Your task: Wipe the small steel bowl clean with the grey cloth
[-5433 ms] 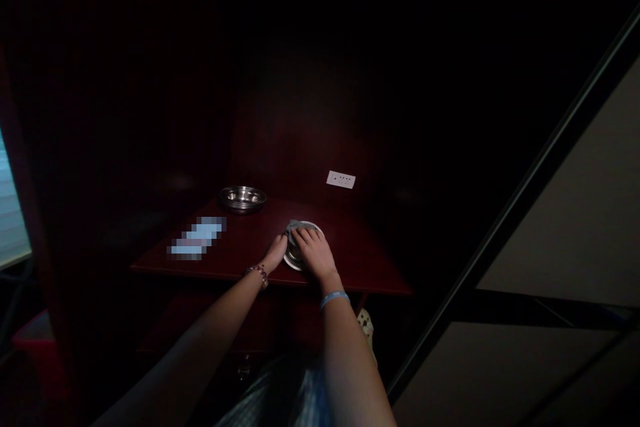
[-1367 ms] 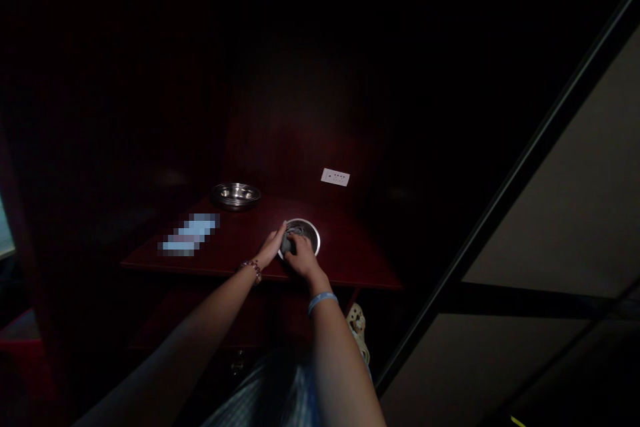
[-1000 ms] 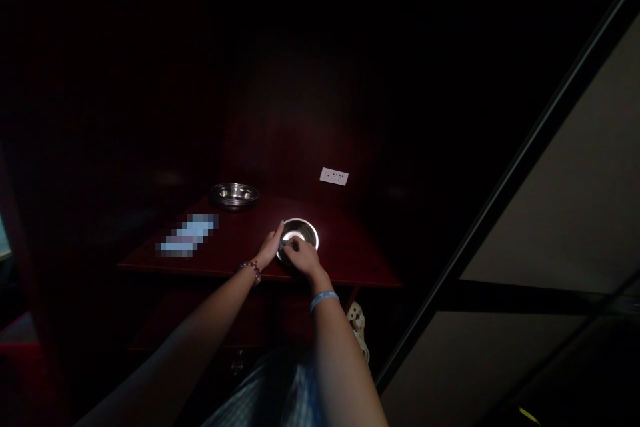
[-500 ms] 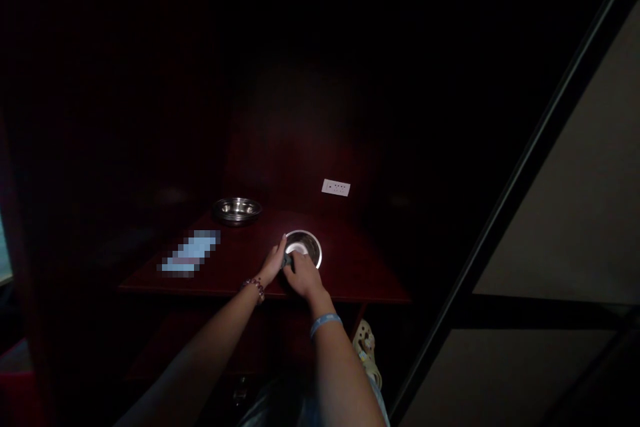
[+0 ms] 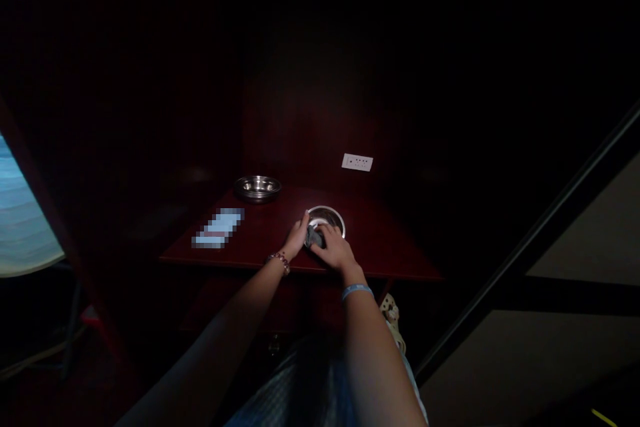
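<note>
Table of dark red wood (image 5: 400, 259) stands in the middle of the head camera's view, and it is very dark all around it. Near the front edge, right of the middle, is a round, shiny metal bowl with a pale rim (image 5: 339, 215). I cannot tell if it sits on the wood or is held a little above it. The left hand (image 5: 298, 235) holds this bowl at its left side, with the thumb up along the rim and the other fingers mostly hidden. The right hand (image 5: 335, 247) has its fingers bent around a crumpled grey cloth (image 5: 313, 237) and holds it inside the bowl, on the side close to the left hand. A string of dark, shiny beads (image 5: 280, 260) goes round the left wrist, and a light blue band (image 5: 357, 289) goes round the right one. Near the back left corner sits another round, shiny metal bowl (image 5: 258, 199), upright and well apart from both hands. Between it and the front left corner lies a light blue patch (image 5: 219, 228), blurred into little squares, so I cannot tell what it is. Behind the back edge, a white socket plate with dark holes (image 5: 357, 162) is on the wall (image 5: 300, 130). Low down, under the right end of the front edge, a cream shoe with holes (image 5: 393, 323) shows beside the right arm.
</note>
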Demonstrator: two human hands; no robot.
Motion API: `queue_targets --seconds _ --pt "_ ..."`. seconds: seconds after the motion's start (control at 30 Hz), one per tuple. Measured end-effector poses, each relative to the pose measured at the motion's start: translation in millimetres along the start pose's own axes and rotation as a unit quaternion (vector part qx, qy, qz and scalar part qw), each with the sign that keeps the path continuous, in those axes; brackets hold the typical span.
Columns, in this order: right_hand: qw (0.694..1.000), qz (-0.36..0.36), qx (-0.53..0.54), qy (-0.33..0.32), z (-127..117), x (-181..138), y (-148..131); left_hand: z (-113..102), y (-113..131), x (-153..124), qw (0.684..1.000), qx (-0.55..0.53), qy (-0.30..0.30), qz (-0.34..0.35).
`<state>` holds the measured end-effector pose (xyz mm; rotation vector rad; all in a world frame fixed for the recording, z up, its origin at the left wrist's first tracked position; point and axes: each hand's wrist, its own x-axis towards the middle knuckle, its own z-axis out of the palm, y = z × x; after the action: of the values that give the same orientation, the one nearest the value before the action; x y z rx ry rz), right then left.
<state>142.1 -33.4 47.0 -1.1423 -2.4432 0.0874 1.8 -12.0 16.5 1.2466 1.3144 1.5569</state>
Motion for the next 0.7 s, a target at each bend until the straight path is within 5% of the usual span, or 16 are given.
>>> queue_targets --seconds 0.3,0.7 --pt "0.982 -0.007 -0.169 0.086 2.3 -3.2 8.1 0.6 -4.5 1.1 0.998 -0.049 -0.039 0.007" --pt "0.979 0.055 -0.163 0.113 -2.6 -1.5 3.0 -0.4 -2.5 -0.7 0.998 -0.04 -0.039 -0.003"
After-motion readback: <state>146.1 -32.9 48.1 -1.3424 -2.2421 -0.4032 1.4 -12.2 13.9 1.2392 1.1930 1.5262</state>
